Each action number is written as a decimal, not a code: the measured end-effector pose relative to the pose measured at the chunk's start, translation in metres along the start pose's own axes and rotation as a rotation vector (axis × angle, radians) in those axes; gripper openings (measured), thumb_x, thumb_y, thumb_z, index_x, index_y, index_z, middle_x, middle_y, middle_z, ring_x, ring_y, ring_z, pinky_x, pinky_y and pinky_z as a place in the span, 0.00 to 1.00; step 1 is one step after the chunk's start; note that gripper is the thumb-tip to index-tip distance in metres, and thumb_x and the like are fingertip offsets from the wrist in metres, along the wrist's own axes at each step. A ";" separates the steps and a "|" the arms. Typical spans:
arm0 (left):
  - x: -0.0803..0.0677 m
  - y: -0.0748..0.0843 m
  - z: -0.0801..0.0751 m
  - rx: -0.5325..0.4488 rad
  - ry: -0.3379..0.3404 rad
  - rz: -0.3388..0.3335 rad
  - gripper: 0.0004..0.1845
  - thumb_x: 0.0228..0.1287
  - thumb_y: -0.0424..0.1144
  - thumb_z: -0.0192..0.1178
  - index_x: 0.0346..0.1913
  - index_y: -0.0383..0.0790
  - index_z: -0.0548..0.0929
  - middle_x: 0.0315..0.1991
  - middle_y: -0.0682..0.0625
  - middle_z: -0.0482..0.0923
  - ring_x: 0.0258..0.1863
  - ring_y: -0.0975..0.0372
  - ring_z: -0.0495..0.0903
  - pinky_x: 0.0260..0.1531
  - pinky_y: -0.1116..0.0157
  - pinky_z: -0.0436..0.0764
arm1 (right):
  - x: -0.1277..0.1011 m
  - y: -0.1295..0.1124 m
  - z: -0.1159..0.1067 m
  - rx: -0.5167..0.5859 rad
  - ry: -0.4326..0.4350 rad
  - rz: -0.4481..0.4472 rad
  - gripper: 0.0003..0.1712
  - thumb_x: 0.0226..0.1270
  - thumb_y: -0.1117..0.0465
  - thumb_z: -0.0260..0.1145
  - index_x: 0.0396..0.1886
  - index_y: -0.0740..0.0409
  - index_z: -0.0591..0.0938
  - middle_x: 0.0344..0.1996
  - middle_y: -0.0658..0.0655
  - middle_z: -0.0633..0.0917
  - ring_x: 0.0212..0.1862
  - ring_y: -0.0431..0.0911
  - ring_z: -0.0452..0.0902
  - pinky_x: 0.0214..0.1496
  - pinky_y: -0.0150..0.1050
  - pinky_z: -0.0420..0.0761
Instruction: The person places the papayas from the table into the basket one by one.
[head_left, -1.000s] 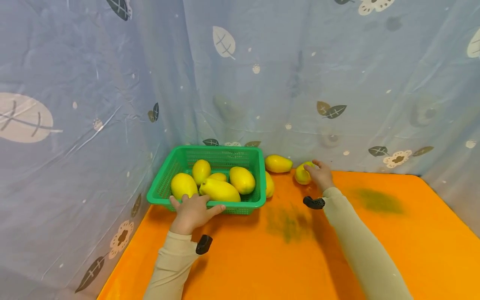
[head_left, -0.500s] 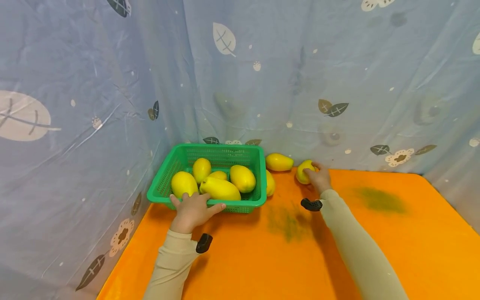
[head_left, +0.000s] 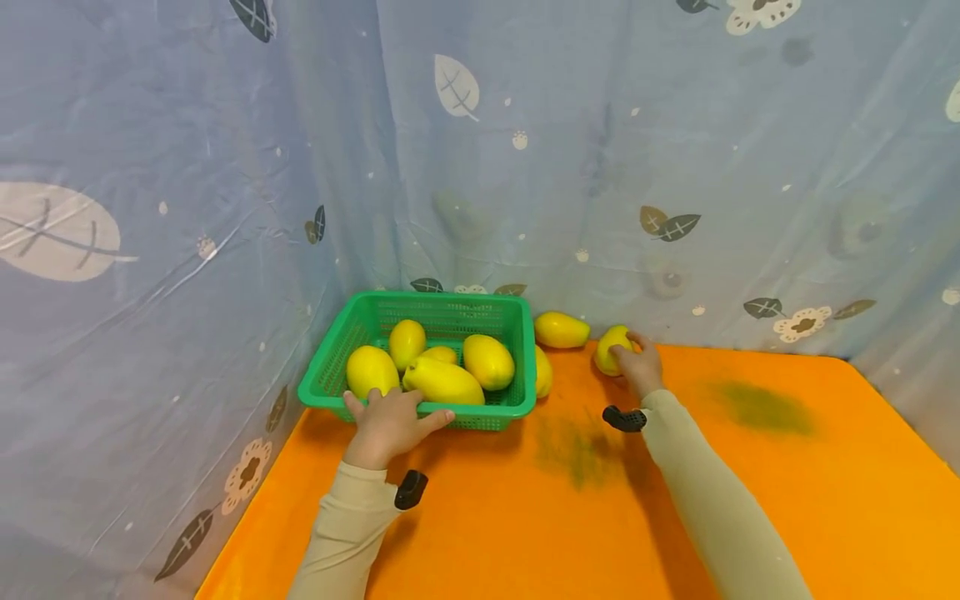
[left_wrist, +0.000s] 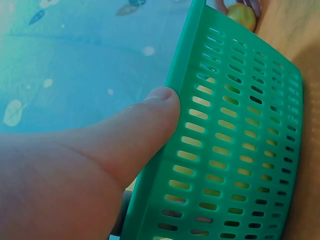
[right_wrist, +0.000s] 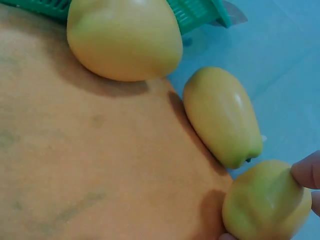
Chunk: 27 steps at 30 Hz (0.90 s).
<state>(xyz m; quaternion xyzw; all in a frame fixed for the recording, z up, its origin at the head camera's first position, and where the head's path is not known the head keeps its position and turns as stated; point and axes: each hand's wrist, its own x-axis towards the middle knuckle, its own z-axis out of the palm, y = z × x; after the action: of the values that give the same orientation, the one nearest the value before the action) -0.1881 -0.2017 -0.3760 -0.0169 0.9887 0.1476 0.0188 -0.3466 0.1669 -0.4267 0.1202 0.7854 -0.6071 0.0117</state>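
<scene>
We see the small, smooth yellow pear-shaped fruit [head_left: 609,347] at the far edge of the orange table [head_left: 750,500], against the blue curtain; our right hand [head_left: 637,367] curls its fingertips [right_wrist: 306,170] round it to get a hold. Our left hand [head_left: 386,421] clamps the near rim of the green perforated plastic basket [head_left: 517,350], thumb [left_wrist: 150,120] on its wall, probably to steady it. A longer yellow fruit [right_wrist: 220,115] lies just beside.

Head view looks forward and down from above across the orange table [head_left: 750,517] toward the draped corner; left wrist view sits close against the green basket [left_wrist: 235,150] wall, right wrist view low near the loose yellow fruit [right_wrist: 265,202], both shared with it.
</scene>
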 end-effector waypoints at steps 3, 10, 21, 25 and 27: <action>0.000 0.001 0.001 -0.004 -0.002 0.010 0.35 0.66 0.68 0.59 0.64 0.44 0.83 0.61 0.36 0.81 0.62 0.28 0.70 0.64 0.18 0.41 | -0.001 0.004 -0.006 0.049 0.019 0.025 0.39 0.78 0.55 0.54 0.84 0.53 0.53 0.82 0.64 0.53 0.68 0.58 0.69 0.54 0.45 0.85; 0.000 0.001 -0.001 -0.009 -0.007 0.006 0.36 0.67 0.68 0.59 0.63 0.43 0.83 0.60 0.34 0.80 0.63 0.28 0.69 0.64 0.18 0.41 | -0.011 -0.037 -0.010 0.144 0.017 -0.029 0.39 0.77 0.54 0.56 0.83 0.47 0.55 0.81 0.61 0.56 0.68 0.55 0.70 0.58 0.46 0.85; 0.001 0.000 -0.003 0.011 -0.017 0.003 0.38 0.67 0.69 0.58 0.66 0.43 0.81 0.62 0.33 0.79 0.62 0.28 0.69 0.64 0.19 0.40 | -0.056 -0.122 0.023 0.137 -0.218 -0.242 0.37 0.79 0.59 0.57 0.83 0.46 0.57 0.79 0.63 0.62 0.69 0.59 0.71 0.64 0.50 0.81; 0.000 0.000 -0.003 0.024 -0.024 0.004 0.39 0.67 0.70 0.57 0.67 0.43 0.80 0.63 0.33 0.78 0.63 0.28 0.69 0.64 0.18 0.42 | -0.073 -0.127 0.049 0.084 -0.302 -0.278 0.36 0.76 0.61 0.60 0.81 0.47 0.62 0.76 0.63 0.66 0.59 0.58 0.77 0.48 0.40 0.85; -0.001 0.001 -0.002 0.027 -0.026 0.004 0.39 0.67 0.70 0.56 0.67 0.43 0.80 0.63 0.33 0.78 0.63 0.28 0.69 0.64 0.18 0.43 | -0.082 -0.125 0.062 0.044 -0.344 -0.298 0.35 0.75 0.61 0.61 0.79 0.48 0.65 0.75 0.63 0.67 0.55 0.56 0.79 0.43 0.37 0.85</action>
<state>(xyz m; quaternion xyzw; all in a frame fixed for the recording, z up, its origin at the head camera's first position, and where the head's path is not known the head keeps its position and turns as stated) -0.1873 -0.2011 -0.3735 -0.0127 0.9903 0.1347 0.0314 -0.3002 0.0641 -0.3111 -0.1021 0.7675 -0.6307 0.0532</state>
